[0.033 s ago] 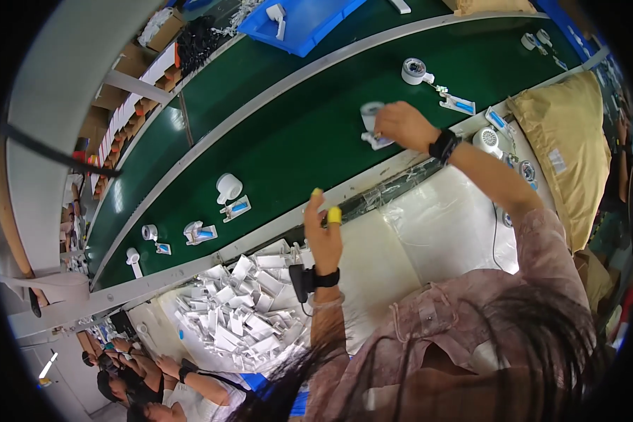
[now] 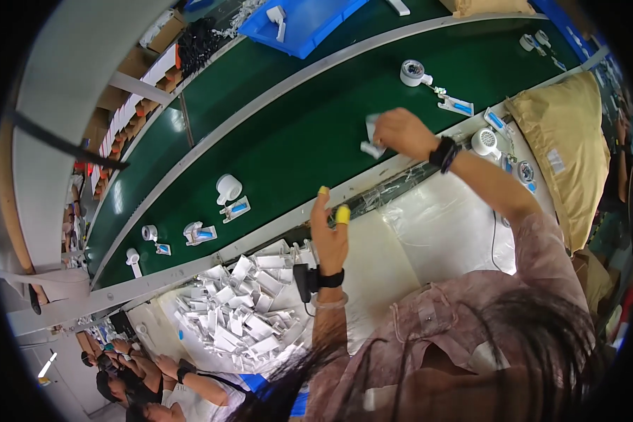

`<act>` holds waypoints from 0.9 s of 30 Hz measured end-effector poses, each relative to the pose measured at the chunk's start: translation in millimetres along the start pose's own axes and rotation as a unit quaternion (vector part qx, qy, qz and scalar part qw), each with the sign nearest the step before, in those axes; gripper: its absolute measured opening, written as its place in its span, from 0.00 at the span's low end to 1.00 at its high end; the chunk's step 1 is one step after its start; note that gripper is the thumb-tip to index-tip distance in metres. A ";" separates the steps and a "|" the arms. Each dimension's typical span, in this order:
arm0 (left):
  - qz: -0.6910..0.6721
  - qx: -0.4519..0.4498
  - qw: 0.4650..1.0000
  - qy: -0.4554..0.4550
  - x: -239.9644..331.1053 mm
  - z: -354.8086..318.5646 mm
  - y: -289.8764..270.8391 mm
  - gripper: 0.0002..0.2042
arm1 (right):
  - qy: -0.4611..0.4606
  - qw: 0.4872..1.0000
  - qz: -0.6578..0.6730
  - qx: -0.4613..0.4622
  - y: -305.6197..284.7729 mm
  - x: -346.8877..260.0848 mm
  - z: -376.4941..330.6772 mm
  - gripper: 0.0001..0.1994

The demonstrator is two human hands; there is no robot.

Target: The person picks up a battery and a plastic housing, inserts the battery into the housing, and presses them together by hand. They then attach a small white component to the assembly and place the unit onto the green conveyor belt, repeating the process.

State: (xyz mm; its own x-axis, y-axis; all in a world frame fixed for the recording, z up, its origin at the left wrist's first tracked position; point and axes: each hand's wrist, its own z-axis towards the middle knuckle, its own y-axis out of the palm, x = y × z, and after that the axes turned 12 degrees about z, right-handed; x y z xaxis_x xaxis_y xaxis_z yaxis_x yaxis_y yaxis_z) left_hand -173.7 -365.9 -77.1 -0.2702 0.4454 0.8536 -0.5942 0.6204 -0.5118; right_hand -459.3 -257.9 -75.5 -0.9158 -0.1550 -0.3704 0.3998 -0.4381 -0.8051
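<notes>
- On the green conveyor belt (image 2: 288, 141): right hand (image 2: 401, 133) closed round a small white plastic part (image 2: 370, 137);
- Left hand (image 2: 328, 235) raised, fingers spread, empty, beside the heap of white parts (image 2: 243, 309) on the bench (image 2: 443, 232).

Small white part (image 2: 371, 138), probably plastic

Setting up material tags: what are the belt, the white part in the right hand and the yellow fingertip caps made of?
Belt: looks like smooth green rubber or PVC, with a soft sheen from the lamps. White part in the right hand: probably moulded plastic, matte, hard edges. Yellow caps on the left hand: likely thin rubber finger cots, hugging the fingertips.
</notes>
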 end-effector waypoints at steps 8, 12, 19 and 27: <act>-0.123 -0.089 0.987 -0.048 58.2 -42.0 35.1 0.23 | 0.125 0.951 0.268 0.087 -1.9 -140.4 -50.1 0.07; -0.174 -0.108 0.977 -0.064 67.9 -65.1 27.3 0.16 | 0.239 0.879 0.396 0.116 -12.1 -185.9 -68.9 0.10; -0.236 -0.110 0.961 -0.096 97.1 -80.8 21.3 0.14 | 0.329 0.759 0.534 0.174 -45.2 -222.9 -88.9 0.09; -0.315 -0.150 0.922 -0.171 114.9 -89.4 25.9 0.15 | 0.206 0.891 0.337 0.225 -57.5 -222.1 -107.4 0.08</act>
State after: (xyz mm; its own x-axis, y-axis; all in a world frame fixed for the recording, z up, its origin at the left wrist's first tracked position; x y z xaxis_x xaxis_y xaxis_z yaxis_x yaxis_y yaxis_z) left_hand -152.5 -240.9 -1.0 -0.1972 -0.2610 0.9450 -0.4916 0.8603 0.1351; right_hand -274.8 -103.2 3.4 -0.3451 -0.2187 -0.9128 0.7133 -0.6932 -0.1036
